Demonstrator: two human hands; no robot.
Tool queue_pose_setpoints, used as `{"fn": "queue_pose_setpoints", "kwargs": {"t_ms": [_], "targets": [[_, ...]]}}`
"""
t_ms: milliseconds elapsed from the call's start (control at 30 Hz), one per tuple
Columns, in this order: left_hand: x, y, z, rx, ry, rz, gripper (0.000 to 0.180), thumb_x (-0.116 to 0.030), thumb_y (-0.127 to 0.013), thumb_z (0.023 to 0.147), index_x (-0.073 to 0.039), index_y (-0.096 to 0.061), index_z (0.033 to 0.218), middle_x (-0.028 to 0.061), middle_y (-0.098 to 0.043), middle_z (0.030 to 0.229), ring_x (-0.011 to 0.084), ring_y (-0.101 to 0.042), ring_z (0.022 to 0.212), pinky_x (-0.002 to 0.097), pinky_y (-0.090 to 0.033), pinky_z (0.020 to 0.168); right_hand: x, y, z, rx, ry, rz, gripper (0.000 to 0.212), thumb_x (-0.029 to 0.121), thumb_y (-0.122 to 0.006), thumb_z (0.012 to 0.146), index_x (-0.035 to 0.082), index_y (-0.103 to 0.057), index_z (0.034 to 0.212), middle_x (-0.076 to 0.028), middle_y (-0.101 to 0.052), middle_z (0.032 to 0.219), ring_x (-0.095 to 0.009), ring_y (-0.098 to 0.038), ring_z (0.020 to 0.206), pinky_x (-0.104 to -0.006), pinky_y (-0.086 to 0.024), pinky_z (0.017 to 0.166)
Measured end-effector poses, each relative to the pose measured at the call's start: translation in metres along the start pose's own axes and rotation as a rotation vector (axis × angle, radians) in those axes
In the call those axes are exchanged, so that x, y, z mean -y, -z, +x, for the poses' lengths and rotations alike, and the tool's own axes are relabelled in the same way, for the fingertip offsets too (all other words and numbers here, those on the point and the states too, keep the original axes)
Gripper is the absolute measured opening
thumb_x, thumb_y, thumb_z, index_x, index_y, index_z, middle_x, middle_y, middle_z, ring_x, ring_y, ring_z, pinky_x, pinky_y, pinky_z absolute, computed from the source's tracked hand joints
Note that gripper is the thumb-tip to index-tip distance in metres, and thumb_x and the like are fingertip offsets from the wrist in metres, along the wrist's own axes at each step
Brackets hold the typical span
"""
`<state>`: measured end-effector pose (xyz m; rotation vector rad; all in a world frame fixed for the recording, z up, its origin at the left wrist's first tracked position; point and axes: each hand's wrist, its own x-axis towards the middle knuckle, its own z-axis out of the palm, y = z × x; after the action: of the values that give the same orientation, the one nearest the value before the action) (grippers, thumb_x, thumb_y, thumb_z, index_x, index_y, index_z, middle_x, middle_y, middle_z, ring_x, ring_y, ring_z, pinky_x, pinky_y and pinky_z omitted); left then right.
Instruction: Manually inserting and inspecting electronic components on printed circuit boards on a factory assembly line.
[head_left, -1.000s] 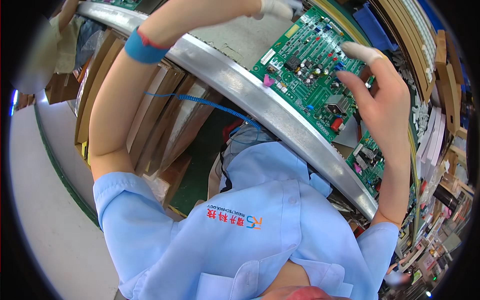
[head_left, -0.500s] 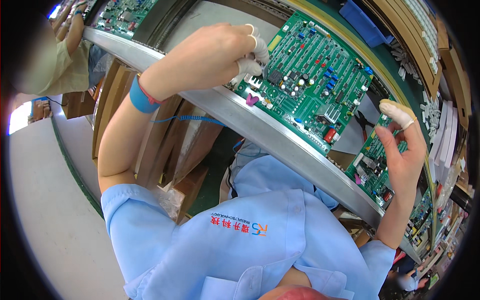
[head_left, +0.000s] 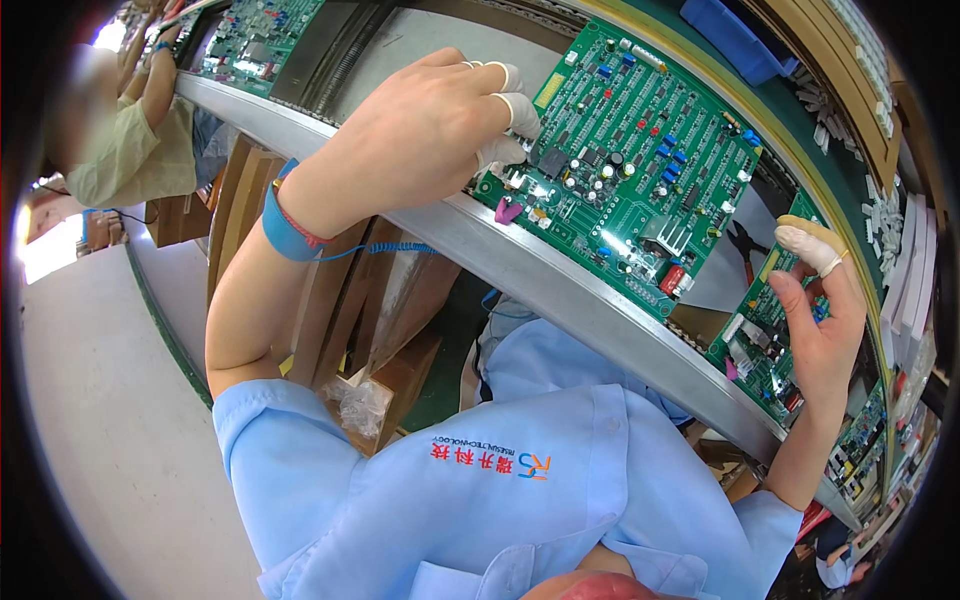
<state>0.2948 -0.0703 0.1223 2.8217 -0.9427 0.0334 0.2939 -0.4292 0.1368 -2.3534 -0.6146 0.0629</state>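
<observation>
My left hand point(head_left: 425, 135), with white finger cots and a blue wrist strap point(head_left: 285, 222), reaches over the left edge of a large green circuit board point(head_left: 590, 215). Its thumb and fingers close together beside a dark square component point(head_left: 553, 162); whatever they pinch is hidden. A purple clip-like piece point(head_left: 508, 212) sits at the board's near edge. Over a second green circuit board point(head_left: 765, 350) hovers my right hand point(head_left: 828, 310), its thumb and cot-covered forefinger apart and nothing visible between them. The other fingers of that hand are loosely curled.
Both boards lie along a metal conveyor rail point(head_left: 590, 320). Dark-jawed pliers point(head_left: 745, 245) lie between them. A blue bin point(head_left: 735, 40) and white connectors point(head_left: 870, 225) are at the far side. A coiled blue cord point(head_left: 403, 248) hangs below my left wrist. Another person point(head_left: 135, 150) works at far left.
The whole view has shifted slightly, so the boards and hands appear a little farther right. My left hand stays closed at the board's edge; my right hand keeps its pose.
</observation>
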Motion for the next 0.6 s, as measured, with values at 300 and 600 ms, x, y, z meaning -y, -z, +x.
{"fn": "queue_pose_setpoints", "kwargs": {"t_ms": [300,600], "targets": [[-0.007,0.005,0.006,-0.022,-0.089,0.042,0.017,-0.009,-0.072,0.071,-0.009,-0.069,0.088,0.0046,-0.055,0.080,0.0249,-0.052,0.074,0.0356,-0.046,0.070,-0.002,0.000,0.004,-0.013,0.005,0.013,0.027,0.003,-0.070,0.080,0.005,-0.066,0.107,-0.005,-0.064,0.111,-0.009,-0.051,0.069,-0.0202,-0.037,0.056],[-0.009,0.015,0.007,0.065,-0.061,0.088,0.026,-0.003,-0.067,0.070,-0.010,-0.071,0.095,0.0056,-0.056,0.079,0.0253,-0.051,0.072,0.0337,-0.046,0.069,-0.002,0.011,-0.004,-0.056,0.002,0.029,0.027,0.002,-0.069,0.081,0.005,-0.066,0.107,-0.006,-0.065,0.109,-0.009,-0.052,0.070,-0.0203,-0.038,0.057]]}}
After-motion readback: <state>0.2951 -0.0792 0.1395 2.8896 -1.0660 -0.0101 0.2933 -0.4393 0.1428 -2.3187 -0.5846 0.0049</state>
